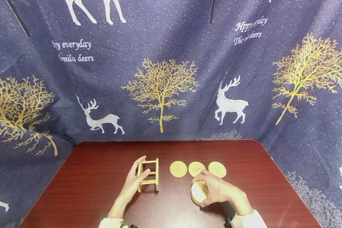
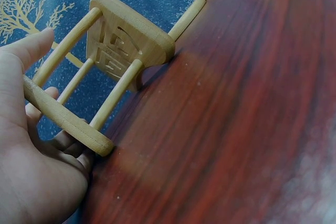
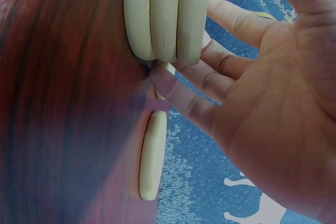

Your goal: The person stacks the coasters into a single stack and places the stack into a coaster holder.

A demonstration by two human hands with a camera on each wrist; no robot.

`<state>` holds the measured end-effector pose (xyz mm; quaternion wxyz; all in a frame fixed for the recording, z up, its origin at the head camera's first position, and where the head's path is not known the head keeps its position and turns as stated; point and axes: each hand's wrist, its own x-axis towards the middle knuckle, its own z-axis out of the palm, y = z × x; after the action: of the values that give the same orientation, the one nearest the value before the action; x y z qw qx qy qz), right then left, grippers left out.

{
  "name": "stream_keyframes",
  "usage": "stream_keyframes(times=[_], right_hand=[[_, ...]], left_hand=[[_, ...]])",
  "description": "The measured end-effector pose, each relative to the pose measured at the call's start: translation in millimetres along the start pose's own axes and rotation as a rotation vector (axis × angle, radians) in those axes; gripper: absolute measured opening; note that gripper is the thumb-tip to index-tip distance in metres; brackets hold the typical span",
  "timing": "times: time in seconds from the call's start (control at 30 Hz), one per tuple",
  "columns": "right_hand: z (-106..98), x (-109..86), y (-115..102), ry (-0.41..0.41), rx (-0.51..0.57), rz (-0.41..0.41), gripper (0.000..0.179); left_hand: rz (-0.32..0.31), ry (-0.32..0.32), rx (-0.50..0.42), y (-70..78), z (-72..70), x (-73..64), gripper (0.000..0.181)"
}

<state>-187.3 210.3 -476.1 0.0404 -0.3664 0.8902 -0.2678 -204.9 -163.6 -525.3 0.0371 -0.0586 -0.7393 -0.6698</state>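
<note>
Toward the left of the table, my left hand [image 1: 131, 182] holds a small wooden coaster rack [image 1: 157, 174] by its left side panel, thumb over the top bars. In the left wrist view the far panel [image 2: 128, 35] has a cut-out pattern, and round bars join it to the near panel. My right hand [image 1: 218, 190] grips a stack of round wooden coasters [image 1: 198, 194] from its right side, fingers spread around the edge. Three stacked layers show edge-on in the right wrist view; whether they touch the table is hard to tell.
Behind the stack, three single round coasters lie flat in a row: a left one [image 1: 178, 169], a middle one [image 1: 196, 167] and a right one [image 1: 217, 169]. The dark red table [image 1: 102, 164] meets a blue patterned cloth [image 1: 171, 38] at its back edge.
</note>
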Motion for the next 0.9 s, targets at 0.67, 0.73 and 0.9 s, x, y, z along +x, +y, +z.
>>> stream_keyframes(times=[0.67,0.73,0.9], right_hand=[[-13,-4.8,9,0.133,0.027,-0.096,0.051],[-14,-4.5,12,0.168,0.036,-0.091,0.043],[-12,0.3,22,0.309,0.068,-0.089,0.029]], left_hand=[[0.144,0.015,0.02,-12.5,-1.4,0.1,0.061],[0.166,0.015,0.02,-14.8,-2.0,0.3,0.061],[0.098,0.008,0.018,-9.8,-0.7,1.2,0.064]])
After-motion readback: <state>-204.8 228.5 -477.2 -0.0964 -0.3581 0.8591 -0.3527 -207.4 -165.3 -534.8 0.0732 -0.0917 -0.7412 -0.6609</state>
